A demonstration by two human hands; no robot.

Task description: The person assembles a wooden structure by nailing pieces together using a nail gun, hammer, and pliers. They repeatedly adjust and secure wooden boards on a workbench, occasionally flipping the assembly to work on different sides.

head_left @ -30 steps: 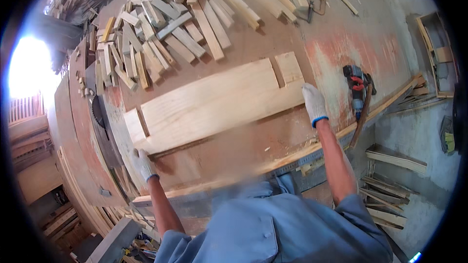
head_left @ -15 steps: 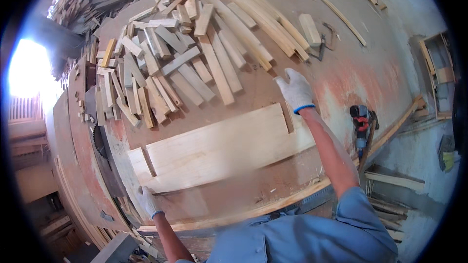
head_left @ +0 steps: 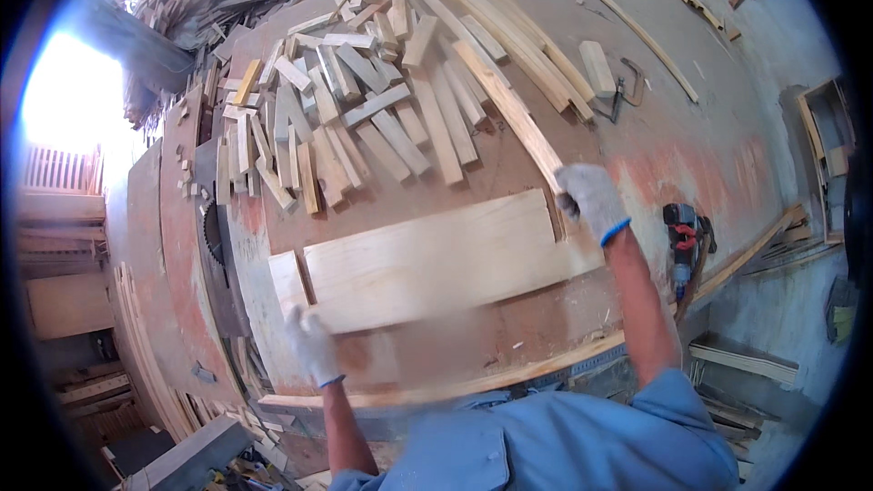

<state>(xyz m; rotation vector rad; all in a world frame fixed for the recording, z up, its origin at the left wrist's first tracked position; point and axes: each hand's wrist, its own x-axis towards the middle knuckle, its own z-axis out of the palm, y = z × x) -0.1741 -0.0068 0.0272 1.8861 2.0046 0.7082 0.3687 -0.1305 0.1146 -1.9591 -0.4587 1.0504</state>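
My right hand [head_left: 593, 202], in a white glove with a blue cuff, is closed round the near end of a long, narrow wood strip [head_left: 509, 109]. The strip slants up and away to the left, over the worktable [head_left: 436, 355]. My left hand [head_left: 314, 345], gloved the same way, is by the near left corner of a wide pale board [head_left: 427, 259]. Its fingers look stretched out but slightly blurred, and whether they touch the board I cannot tell. The board lies flat in front of me, with a dark slot near each end.
A heap of short wood blocks [head_left: 364, 109] covers the far left of the table. Long strips [head_left: 509, 27] lie behind, beside a single block [head_left: 597, 68] and a clamp [head_left: 633, 82]. A power drill [head_left: 680, 245] rests at right. A toothed saw blade [head_left: 211, 232] shows at left.
My right hand has taken hold of a long strip and drawn its end nearer. My left hand has moved up slightly beside the board's corner. The whole view has shifted a little.
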